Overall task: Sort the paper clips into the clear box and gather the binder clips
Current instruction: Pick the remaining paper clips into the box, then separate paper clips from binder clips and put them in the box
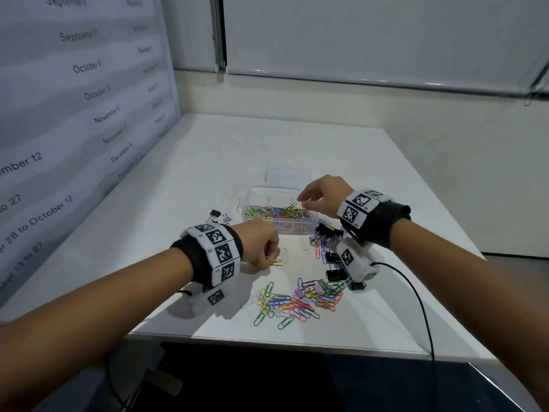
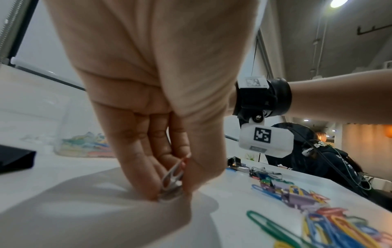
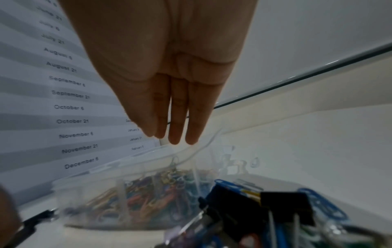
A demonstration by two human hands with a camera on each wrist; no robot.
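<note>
clear box (image 3: pixel 118 182) contents blurred, binder clips (image 1: pixel 329 233) partly hidden behind right wrist camera, calendar dates cut off

White bench (image 1: pixel 297 150) running up to a pale wall, with a lowered roller blind (image 1: pixel 371 34) at the back. Printed chart of dates (image 1: pixel 74 84), September to December, standing along the left edge. Seated person in dark clothing (image 2: pixel 331 156) beyond the far side.
</note>
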